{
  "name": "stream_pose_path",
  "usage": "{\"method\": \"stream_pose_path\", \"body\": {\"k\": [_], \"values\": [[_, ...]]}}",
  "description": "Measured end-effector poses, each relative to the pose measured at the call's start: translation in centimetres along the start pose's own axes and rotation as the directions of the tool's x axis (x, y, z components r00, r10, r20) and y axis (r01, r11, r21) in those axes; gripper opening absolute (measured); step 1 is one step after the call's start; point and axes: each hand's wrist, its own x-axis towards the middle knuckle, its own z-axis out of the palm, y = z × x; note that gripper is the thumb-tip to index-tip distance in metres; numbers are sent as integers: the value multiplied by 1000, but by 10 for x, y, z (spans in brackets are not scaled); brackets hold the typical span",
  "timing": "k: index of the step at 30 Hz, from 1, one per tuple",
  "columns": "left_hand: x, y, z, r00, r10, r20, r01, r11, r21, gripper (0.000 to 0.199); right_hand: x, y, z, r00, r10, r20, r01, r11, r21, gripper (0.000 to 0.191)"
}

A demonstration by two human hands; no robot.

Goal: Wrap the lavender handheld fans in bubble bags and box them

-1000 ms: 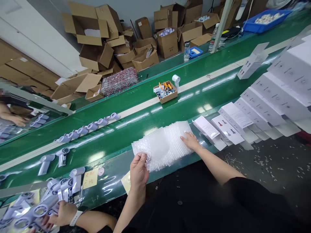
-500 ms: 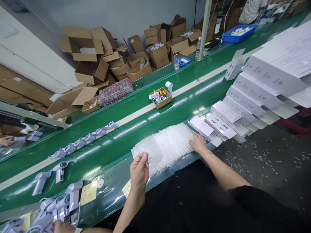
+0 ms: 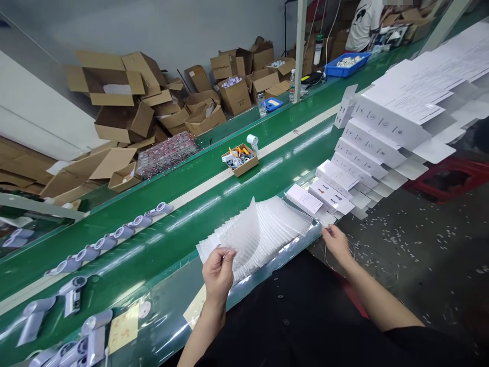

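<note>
A fanned row of white bubble-wrap bags [image 3: 282, 219] lies along the near edge of the green bench. My left hand [image 3: 218, 272] pinches the lower corner of one bag [image 3: 241, 234], whose top edge curls up over the others. To the right, my right hand [image 3: 336, 242] is closed, with thumb and fingertips on the flap of a white box [image 3: 325, 216] at the end of the row. Next to it sit a white box with a printed sheet [image 3: 304, 199] and one with pictures on it [image 3: 330, 195].
Stacked white boxes [image 3: 385, 122] rise at the right. White handheld fans [image 3: 95, 326] lie at lower left, with more along the belt's pale strip [image 3: 202, 188]. A small parts carton [image 3: 244, 165] stands mid-belt. Cartons, bottles and a blue tray [image 3: 346, 70] are behind; a person's shirt shows beyond.
My right hand has left the bags and moved right to the box flap. My left hand has lifted the bag's edge. The view has shifted, and the other hand at lower left is out of view.
</note>
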Motion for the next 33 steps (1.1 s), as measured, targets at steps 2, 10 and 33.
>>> {"method": "stream_pose_path", "body": {"k": [2,10,33], "values": [[0,3,1,999,32,24,-33,998,49,10,17,0,-11,979,132,-152,-110,984,141,16],[-2,22,5,990,-56,132,45,995,85,14,93,-18,-8,834,542,-101,-395,714,578,13],[-8,13,2,984,1,179,-25,991,135,12,75,-37,12,841,525,-130,-245,585,773,7]]}}
